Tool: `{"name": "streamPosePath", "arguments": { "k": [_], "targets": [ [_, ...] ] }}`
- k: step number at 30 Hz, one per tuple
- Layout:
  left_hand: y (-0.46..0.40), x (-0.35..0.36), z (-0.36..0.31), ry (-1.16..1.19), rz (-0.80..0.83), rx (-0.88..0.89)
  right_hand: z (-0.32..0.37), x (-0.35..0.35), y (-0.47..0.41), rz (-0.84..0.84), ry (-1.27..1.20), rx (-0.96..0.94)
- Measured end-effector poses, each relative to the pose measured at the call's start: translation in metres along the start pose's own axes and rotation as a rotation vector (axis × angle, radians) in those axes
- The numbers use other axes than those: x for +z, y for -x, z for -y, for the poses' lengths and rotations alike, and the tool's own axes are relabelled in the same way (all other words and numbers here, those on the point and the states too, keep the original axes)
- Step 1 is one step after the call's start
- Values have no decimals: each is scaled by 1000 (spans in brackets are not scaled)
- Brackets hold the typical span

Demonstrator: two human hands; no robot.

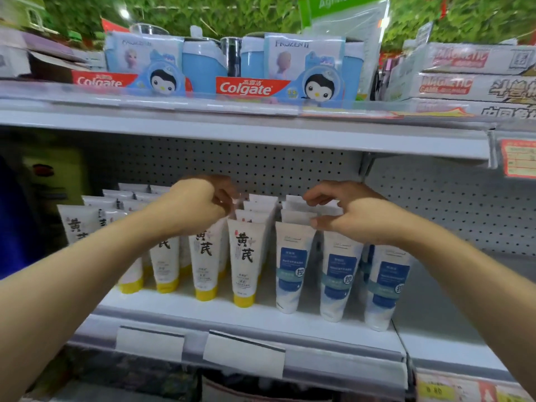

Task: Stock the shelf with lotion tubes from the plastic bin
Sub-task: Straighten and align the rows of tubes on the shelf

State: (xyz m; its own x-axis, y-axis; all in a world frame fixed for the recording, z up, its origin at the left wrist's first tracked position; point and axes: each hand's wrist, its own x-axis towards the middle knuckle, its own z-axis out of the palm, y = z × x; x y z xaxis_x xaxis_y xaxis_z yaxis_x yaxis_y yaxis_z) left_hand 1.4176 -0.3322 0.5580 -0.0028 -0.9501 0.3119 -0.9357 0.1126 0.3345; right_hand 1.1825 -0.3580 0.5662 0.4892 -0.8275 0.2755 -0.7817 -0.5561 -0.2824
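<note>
Two bare forearms are stretched toward a white shelf point(261, 317) backed by grey pegboard point(261, 161). Above it, an upper shelf point(232, 132) is loaded with Colgate gift sets point(246, 88) and, to the right, magnetic game boxes point(470, 79). On the lower shelf, lotion tubes are stood cap-down in rows running front to back: yellow-capped tubes point(245, 262) on the left and blue-labelled tubes point(293, 265) on the right. The left hand point(197, 207) is held over the yellow-capped rows, its fingers curled at the crimped tops of tubes further back; whether one is actually pinched cannot be told. The right hand point(348, 213) is held above the blue-labelled rows, thumb and fingers bent and touching the tube tops there. Two blank price-tag holders point(243, 352) are clipped to the shelf's front edge. The plastic bin is out of view.
</note>
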Motion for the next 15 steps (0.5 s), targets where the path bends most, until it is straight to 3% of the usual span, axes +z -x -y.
{"name": "streamPosePath", "arguments": {
  "k": [7, 15],
  "targets": [
    [0, -22, 48, 1, 16, 30, 34, 18, -18, -9, 33, -4],
    [-10, -32, 92, 27, 144, 193, 70, 36, -28, -47, 103, 161]
  ]
}}
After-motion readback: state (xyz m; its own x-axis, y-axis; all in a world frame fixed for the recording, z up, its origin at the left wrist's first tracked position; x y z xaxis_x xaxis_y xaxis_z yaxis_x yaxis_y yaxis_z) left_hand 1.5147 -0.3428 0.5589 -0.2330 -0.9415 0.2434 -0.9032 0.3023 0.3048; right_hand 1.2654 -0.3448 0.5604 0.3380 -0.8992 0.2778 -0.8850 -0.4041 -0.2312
